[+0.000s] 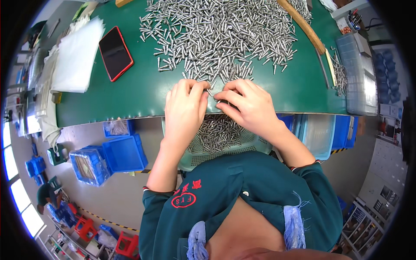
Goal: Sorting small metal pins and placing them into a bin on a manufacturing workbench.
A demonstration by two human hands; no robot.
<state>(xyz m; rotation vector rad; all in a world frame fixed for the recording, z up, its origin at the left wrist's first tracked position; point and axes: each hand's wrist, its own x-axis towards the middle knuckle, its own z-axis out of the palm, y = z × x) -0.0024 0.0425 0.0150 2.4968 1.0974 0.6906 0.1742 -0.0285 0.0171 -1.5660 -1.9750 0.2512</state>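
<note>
A large heap of small silver metal pins [221,34] spreads over the green tabletop [143,97], its near tip reaching down to my hands. My left hand [185,106] is at the near edge of the table, fingers curled, with a pin [209,92] at its fingertips. Close to its right, my right hand [249,104] has its thumb and fingers bent together around a small metal pin, mostly hidden. Below the table edge, between my forearms, a light green perforated basket [195,159] holds many more pins [219,134].
A phone with a red edge [116,54] and white plastic sheets [78,56] lie at the left. A curved wooden strip [303,26] borders the heap at the right, near clear plastic boxes [357,73]. Blue bins [125,154] stand below left; a person [47,195] is farther off.
</note>
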